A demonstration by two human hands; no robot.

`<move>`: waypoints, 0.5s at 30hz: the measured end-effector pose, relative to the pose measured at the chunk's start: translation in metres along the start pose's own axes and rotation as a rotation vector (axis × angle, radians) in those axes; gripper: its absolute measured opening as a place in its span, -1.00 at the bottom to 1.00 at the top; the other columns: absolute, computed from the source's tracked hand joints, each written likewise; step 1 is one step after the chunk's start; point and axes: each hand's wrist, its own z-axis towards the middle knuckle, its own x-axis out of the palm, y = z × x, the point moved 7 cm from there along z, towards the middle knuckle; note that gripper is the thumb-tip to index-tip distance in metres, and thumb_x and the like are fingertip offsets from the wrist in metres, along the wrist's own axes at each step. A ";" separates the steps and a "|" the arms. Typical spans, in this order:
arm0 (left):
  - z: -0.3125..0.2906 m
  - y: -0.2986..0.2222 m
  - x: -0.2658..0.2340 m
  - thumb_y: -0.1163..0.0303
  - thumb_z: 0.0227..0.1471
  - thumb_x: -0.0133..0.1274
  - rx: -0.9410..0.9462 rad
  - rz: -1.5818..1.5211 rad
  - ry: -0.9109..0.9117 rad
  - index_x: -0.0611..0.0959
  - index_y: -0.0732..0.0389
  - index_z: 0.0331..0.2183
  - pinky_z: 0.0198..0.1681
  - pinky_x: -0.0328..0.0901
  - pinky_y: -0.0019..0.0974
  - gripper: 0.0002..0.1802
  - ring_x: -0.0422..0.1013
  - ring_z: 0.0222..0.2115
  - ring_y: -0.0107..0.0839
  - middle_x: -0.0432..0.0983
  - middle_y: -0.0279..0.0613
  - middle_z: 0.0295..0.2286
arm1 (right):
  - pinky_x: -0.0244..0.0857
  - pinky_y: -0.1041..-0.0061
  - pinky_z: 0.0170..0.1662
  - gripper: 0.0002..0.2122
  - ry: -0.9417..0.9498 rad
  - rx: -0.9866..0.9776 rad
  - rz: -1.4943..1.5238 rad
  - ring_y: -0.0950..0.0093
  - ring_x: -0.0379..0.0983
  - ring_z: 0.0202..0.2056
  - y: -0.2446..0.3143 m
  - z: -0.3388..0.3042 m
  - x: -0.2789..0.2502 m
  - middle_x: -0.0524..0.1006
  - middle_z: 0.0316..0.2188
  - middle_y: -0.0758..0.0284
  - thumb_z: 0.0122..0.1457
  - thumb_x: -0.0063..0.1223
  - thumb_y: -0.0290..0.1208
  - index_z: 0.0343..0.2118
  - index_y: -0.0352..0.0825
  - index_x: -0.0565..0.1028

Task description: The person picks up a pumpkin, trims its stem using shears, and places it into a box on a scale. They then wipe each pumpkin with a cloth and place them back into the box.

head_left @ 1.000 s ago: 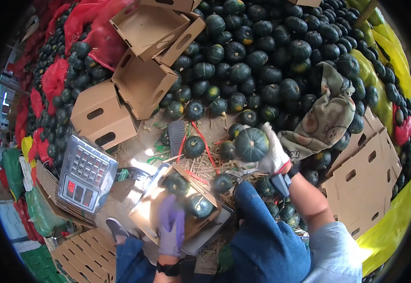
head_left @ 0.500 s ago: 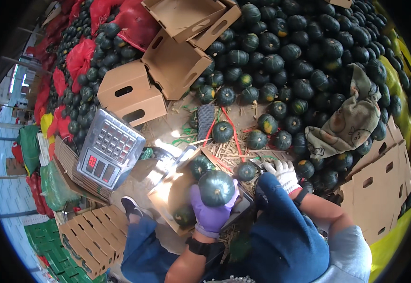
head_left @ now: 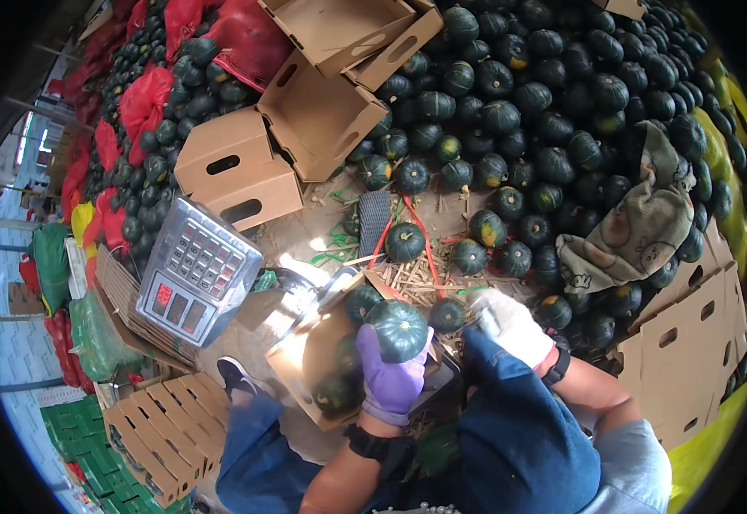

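Cupped in the left hand, a squash sat over the box; the right hand lay empty, loosely open.

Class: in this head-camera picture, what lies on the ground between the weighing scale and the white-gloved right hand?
In the head view, between the scale and the right hand sits an open cardboard box holding squashes, with the purple-gloved left hand holding a dark green squash above it.

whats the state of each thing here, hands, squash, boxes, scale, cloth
left hand: purple glove, gripping a squash
squash: held over the box on the scale
box on the scale: open, squashes inside
right hand: white glove, holding nothing
scale: display lit
empty boxes: open
cloth: crumpled on the squash pile
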 end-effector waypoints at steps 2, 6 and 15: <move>0.001 -0.007 0.001 -0.15 0.32 -0.02 0.112 0.170 0.048 0.46 0.12 0.20 0.37 0.12 0.09 -0.35 0.32 0.20 -0.20 0.44 -0.17 0.11 | 0.44 0.20 -0.18 -0.68 0.304 0.002 0.019 0.18 0.54 -0.14 0.042 0.023 0.007 0.58 -0.14 0.20 0.27 0.10 -0.17 0.00 -0.20 0.54; 0.005 -0.006 0.007 -0.02 0.39 -0.11 0.108 0.048 0.043 0.49 0.11 0.08 0.23 0.27 -0.09 -0.54 0.41 0.05 -0.26 0.50 -0.21 -0.05 | 0.46 0.19 -0.21 -0.59 0.219 -0.222 -0.288 0.22 0.54 -0.12 0.054 0.012 0.022 0.57 -0.11 0.19 0.26 0.10 -0.07 0.09 -0.16 0.52; -0.031 -0.067 -0.033 -0.27 0.19 0.06 -0.157 -0.240 0.258 0.38 0.00 0.30 0.17 0.38 0.18 -0.18 0.29 0.24 0.09 0.43 -0.01 0.18 | 0.34 0.13 0.09 -0.35 0.168 0.321 -0.558 0.10 0.51 -0.05 -0.011 0.034 0.000 0.56 -0.17 0.16 0.04 0.30 -0.07 0.21 -0.15 0.40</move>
